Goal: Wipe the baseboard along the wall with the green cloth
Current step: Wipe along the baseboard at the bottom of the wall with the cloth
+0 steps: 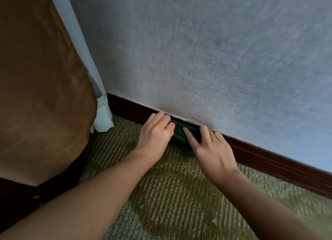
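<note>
A pale grey-blue textured wall rises straight from the glossy dark reddish-brown wooden baseboard, which runs in a slant from the upper left down to the right edge of the view. Beyond the left end of the baseboard hangs a broad tan-brown sheet of soft fabric, so wide that it fills that whole side. Below the baseboard, meeting its bottom edge, lies a ribbed olive and beige carpet. A narrow white fabric drape comes down between the brown fabric and the baseboard's left end, its bunched foot resting on the carpet there. Two bare forearms reach across the carpet towards the middle stretch of the baseboard. The left hand is set against the face of the baseboard with its fingers curled, gripping the left end of the cloth; its thumb is hidden. The right hand is just beside it, further right along the baseboard, fingers straight and spread with their tips up at the baseboard's top edge, thumb stretched flat over the cloth, pressing it. The crumpled dark green cloth sits between the two hands, held against the front of the baseboard, with a loose fold hanging down onto the carpet below.
</note>
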The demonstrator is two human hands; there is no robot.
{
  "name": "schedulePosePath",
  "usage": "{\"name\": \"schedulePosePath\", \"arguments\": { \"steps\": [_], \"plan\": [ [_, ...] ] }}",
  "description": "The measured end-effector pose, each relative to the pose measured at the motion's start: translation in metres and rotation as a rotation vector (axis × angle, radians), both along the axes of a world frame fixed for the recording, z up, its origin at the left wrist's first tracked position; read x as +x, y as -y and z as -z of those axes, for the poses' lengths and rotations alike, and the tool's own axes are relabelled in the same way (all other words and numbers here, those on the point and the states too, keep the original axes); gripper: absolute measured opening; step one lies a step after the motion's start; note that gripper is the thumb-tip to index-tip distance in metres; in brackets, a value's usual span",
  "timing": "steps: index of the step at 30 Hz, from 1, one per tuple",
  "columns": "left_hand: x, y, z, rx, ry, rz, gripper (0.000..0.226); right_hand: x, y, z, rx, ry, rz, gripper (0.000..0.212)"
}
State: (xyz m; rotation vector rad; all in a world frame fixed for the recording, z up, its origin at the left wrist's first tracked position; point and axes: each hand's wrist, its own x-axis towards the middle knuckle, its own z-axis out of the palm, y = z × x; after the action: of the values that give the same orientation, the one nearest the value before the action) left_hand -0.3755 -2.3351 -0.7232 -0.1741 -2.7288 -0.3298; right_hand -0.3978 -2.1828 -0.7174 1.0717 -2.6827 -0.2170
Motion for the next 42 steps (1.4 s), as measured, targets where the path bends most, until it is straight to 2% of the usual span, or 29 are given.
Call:
{"name": "schedulePosePath", "arguments": {
  "steps": [4,9,12,18,22,32,42],
  "plan": [
    [-0.004,-0.034,-0.002,-0.031,-0.045,0.074,0.025,0.002,-0.036,-0.007,0.056,-0.020,0.027,0.050],
    [-0.005,-0.066,-0.005,-0.086,0.010,0.071,0.026,0.001,-0.066,-0.007,0.047,-0.034,0.023,0.054],
    [-0.006,-0.072,-0.006,-0.083,0.005,0.051,0.027,-0.002,-0.072,-0.004,0.043,-0.069,-0.016,0.044],
    [-0.004,-0.076,-0.005,-0.087,0.015,0.000,0.031,-0.004,-0.078,0.004,-0.001,-0.093,-0.011,0.051],
    [-0.004,-0.077,0.000,-0.056,0.011,-0.017,0.032,-0.006,-0.081,0.007,0.026,-0.081,-0.039,0.066],
    [-0.008,-0.110,0.007,-0.038,-0.062,-0.017,0.027,-0.006,-0.119,0.007,0.043,-0.088,-0.024,0.069],
    [-0.006,-0.120,0.005,-0.066,0.019,-0.041,0.030,-0.008,-0.127,0.008,-0.003,-0.061,-0.032,0.073]
  ]
}}
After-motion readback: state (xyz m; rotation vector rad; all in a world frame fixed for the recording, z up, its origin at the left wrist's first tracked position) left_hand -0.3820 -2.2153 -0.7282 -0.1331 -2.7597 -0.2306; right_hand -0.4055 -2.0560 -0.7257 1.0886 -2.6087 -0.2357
